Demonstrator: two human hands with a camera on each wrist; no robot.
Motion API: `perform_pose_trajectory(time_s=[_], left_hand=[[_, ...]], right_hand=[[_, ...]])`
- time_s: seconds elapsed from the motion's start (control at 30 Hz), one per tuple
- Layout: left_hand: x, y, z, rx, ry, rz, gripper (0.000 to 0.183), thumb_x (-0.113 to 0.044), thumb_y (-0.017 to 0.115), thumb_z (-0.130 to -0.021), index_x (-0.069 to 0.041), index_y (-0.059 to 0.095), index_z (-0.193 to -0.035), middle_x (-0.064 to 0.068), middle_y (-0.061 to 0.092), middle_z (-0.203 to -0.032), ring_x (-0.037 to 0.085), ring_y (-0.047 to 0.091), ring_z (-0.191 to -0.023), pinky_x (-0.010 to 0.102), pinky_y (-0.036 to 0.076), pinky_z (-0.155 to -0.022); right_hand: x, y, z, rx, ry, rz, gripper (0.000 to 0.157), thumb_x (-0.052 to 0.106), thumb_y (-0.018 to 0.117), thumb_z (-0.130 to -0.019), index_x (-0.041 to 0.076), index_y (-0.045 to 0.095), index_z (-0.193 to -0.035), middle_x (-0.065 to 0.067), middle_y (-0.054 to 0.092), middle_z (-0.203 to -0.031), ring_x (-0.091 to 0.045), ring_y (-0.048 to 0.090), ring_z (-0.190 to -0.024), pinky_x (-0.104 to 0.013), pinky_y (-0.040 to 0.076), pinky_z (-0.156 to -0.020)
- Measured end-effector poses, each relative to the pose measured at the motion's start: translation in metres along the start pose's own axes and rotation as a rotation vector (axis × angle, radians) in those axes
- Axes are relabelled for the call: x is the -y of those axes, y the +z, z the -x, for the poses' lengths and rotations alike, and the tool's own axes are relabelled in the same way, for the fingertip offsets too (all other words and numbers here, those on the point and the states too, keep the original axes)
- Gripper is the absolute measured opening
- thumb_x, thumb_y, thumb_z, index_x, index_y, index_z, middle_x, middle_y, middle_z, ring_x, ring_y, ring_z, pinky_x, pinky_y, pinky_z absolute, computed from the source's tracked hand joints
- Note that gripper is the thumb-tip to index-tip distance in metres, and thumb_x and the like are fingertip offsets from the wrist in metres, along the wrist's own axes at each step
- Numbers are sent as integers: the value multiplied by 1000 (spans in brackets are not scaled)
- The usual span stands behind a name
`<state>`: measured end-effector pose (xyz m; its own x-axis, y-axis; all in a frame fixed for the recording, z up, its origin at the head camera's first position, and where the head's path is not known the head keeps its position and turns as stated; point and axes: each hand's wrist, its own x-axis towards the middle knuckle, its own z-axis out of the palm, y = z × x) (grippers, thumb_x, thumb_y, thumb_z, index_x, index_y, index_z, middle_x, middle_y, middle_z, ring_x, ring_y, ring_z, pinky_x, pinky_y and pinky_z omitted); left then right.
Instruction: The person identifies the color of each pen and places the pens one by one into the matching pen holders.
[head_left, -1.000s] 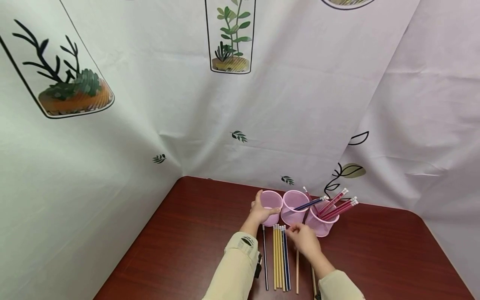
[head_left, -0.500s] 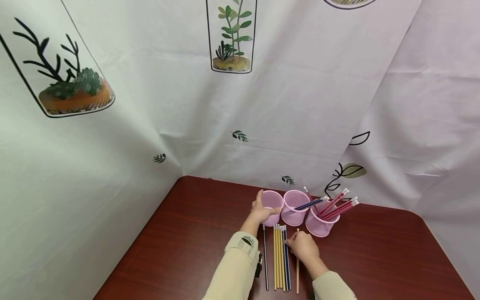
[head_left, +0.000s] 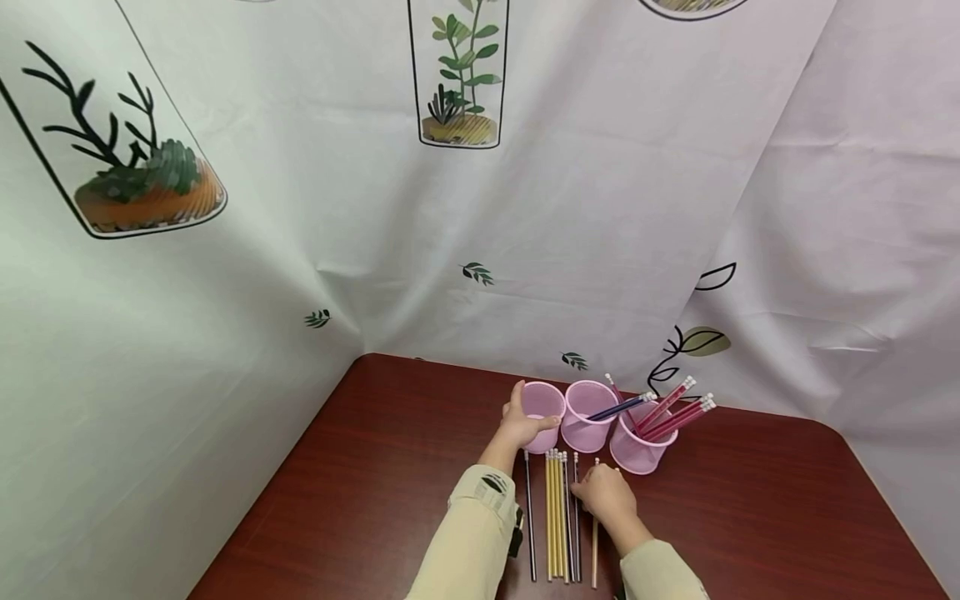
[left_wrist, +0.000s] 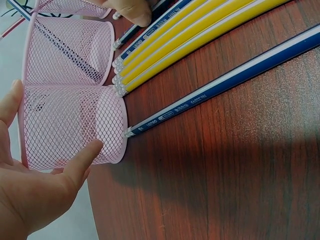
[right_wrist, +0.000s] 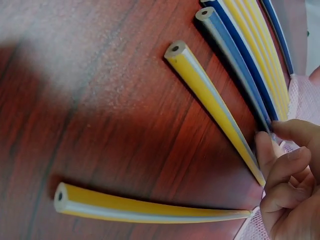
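Note:
In the head view my left hand [head_left: 521, 425] grips the leftmost pink mesh pencil cup [left_wrist: 70, 120], thumb on its near side and a finger by its rim. My right hand [head_left: 609, 497] pinches a blue pencil [right_wrist: 235, 67] near its eraser end. This pencil lies on the table, slightly apart from a row of yellow pencils [head_left: 556, 517] with another blue one [head_left: 571, 533] beside them. A single blue pencil [left_wrist: 215, 90] lies left of the row. A lone yellow pencil [head_left: 596, 554] lies partly under my right hand; another yellow pencil [right_wrist: 150, 209] shows in the right wrist view.
The middle pink cup [head_left: 587, 435] holds blue pencils leaning right. Pink-red pencils [head_left: 671, 417] stand in the right cup [head_left: 637, 456]. All three cups stand in a row near the back of the brown table [head_left: 360, 492], before a printed cloth [head_left: 600, 208].
My right hand has come down and toward me, onto the blue pencil, which has shifted slightly right, away from the row. My left hand stays at the cup.

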<state>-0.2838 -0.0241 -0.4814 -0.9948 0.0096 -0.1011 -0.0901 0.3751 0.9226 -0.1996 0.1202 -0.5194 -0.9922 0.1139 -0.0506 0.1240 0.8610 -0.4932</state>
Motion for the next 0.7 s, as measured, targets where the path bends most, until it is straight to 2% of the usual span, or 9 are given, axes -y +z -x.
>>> perform_pose_trajectory(time_s=[0.2,0.5,0.63,0.7], left_hand=[[0,-1,1,1,4,-12,94,-18,83,-67,-18,26,-143,28,35,-131,47,37,-118,55,34,-95],[2,0,-1,3,7,-25,94,-20,83,-68,-17,26,-143,27,36,-131,46,38,-117,56,35,-94],[1,0,-1,-4,18,-24,93,-19,83,-68,-16,27,-142,28,37,-129,47,39,-116,56,35,-93],[1,0,-1,-11,27,-30,93,-19,83,-67,-15,28,-142,28,38,-128,47,40,-115,57,35,-93]], right_hand=[[2,3,0,-5,36,26,29,25,69,-75,7,60,-54,-7,58,-57,-25,55,-56,-43,46,-53],[5,3,3,-31,97,-38,27,26,71,-69,4,60,-58,-24,63,-76,-37,60,-65,-48,46,-54],[6,1,2,-51,78,-42,28,27,72,-68,5,59,-56,-22,62,-75,-38,59,-66,-48,46,-55],[7,0,1,-58,52,-36,26,26,70,-68,6,60,-54,-17,62,-72,-34,58,-64,-46,46,-56]])
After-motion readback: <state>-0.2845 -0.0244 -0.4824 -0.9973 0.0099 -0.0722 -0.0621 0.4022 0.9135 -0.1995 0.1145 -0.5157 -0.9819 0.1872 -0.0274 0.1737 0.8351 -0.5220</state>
